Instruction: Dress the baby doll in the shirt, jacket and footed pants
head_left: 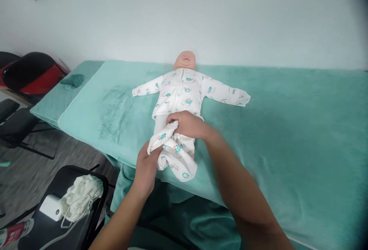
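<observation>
A baby doll (184,59) lies on its back on a teal padded table (273,120), head toward the wall. It wears a white printed top (184,91) with both sleeves spread out. My right hand (186,123) is closed on the bunched waist of matching white printed trousers (175,154) at the doll's hips. My left hand (146,165) pinches the same fabric lower down, at the left side near the table's front edge. The doll's legs are hidden inside the cloth.
A dark teal cloth (73,79) lies at the table's far left end. A black chair (69,208) at lower left carries a crumpled white garment (82,196) and a white charger (51,208). Black and red chairs (31,74) stand at the far left.
</observation>
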Motion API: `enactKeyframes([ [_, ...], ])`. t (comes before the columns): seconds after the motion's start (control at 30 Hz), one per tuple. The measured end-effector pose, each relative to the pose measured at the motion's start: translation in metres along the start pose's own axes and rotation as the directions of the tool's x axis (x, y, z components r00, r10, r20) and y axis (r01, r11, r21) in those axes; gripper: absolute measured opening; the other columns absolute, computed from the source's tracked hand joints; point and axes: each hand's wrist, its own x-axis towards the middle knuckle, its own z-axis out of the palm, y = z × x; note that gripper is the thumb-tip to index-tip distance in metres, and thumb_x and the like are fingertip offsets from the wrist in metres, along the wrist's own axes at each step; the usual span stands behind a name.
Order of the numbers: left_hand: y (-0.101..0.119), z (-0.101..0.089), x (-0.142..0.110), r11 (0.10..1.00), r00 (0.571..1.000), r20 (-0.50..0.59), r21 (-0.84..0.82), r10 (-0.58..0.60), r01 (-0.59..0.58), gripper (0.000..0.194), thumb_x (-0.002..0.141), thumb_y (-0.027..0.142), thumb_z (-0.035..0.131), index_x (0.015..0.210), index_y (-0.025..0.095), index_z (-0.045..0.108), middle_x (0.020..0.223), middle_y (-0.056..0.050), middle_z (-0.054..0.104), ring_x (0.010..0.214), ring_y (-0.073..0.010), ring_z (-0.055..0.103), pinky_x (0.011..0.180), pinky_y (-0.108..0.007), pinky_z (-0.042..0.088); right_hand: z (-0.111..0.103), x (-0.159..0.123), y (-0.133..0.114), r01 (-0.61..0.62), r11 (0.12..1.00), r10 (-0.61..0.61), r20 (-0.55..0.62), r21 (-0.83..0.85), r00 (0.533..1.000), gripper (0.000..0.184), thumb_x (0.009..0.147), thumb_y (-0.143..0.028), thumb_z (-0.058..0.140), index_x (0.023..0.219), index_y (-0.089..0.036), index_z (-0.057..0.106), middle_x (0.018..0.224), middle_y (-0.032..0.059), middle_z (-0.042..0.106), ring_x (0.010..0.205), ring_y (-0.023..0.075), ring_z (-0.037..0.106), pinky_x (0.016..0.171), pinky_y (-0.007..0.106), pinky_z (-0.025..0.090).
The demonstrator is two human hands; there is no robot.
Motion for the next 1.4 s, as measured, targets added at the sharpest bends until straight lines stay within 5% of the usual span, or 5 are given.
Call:
enactKeyframes([
  [0.27, -0.012, -0.002, -0.032, 0.972, 0.992, -0.025, -0.204, -0.121, 0.114, 0.024, 0.079, 0.035, 0.078, 0.100, 0.022, 0.078, 0.092, -0.002, 0.077, 0.079, -0.0185, 0.068, 0.068, -0.027, 0.050, 0.001, -0.002, -0.008, 0.010, 0.980, -0.002, 0.037, -0.200, 0.999, 0.018, 0.077, -0.016, 0.064, 0.081, -0.027, 0.077, 0.093, -0.0003, 0.080, 0.087, 0.0213, 0.069, 0.070, 0.030, 0.041],
  [0.53, -0.037, -0.042, -0.014, 0.983, 0.978, -0.146, -0.126, -0.150, 0.133, 0.035, 0.067, 0.031, 0.083, 0.098, 0.014, 0.077, 0.078, -0.002, 0.072, 0.070, -0.0155, 0.060, 0.062, -0.024, 0.042, 0.000, -0.003, -0.020, -0.051, 0.950, 0.105, 0.162, -0.309, 0.981, 0.010, 0.074, -0.029, 0.071, 0.082, -0.027, 0.077, 0.087, -0.0016, 0.077, 0.079, 0.0170, 0.065, 0.062, 0.027, 0.036],
  [0.83, -0.045, -0.048, -0.001, 0.976, 0.987, -0.163, 0.215, 0.008, 0.027, 0.020, 0.080, 0.032, 0.071, 0.094, 0.018, 0.073, 0.074, 0.004, 0.062, 0.070, -0.0111, 0.049, 0.063, -0.019, 0.038, 0.000, -0.002, -0.020, -0.012, 0.935, 0.067, 0.145, -0.355, 0.987, 0.009, 0.079, -0.032, 0.066, 0.082, -0.025, 0.070, 0.088, -0.0005, 0.076, 0.078, 0.0163, 0.063, 0.063, 0.027, 0.033],
  [1.23, -0.036, -0.072, 0.011, 0.975, 0.957, 0.238, -0.106, -0.166, 0.195, 0.049, 0.073, 0.034, 0.085, 0.117, 0.014, 0.076, 0.100, -0.012, 0.079, 0.095, -0.0266, 0.072, 0.088, -0.033, 0.052, -0.003, -0.004, -0.020, -0.028, 0.975, 0.064, 0.153, -0.222, 0.986, 0.011, 0.082, -0.030, 0.065, 0.091, -0.025, 0.068, 0.097, -0.0016, 0.076, 0.086, 0.0166, 0.065, 0.068, 0.026, 0.037],
  [1.4, -0.031, -0.081, 0.037, 0.993, 0.938, 0.326, 0.057, -0.120, 0.107, 0.052, 0.068, 0.015, 0.079, 0.120, 0.016, 0.076, 0.105, -0.008, 0.080, 0.098, -0.0265, 0.072, 0.088, -0.032, 0.053, -0.005, -0.005, -0.015, 0.015, 0.991, 0.012, 0.195, -0.134, 0.981, 0.011, 0.081, -0.028, 0.066, 0.092, -0.025, 0.066, 0.098, -0.0029, 0.075, 0.087, 0.0159, 0.064, 0.070, 0.026, 0.038],
])
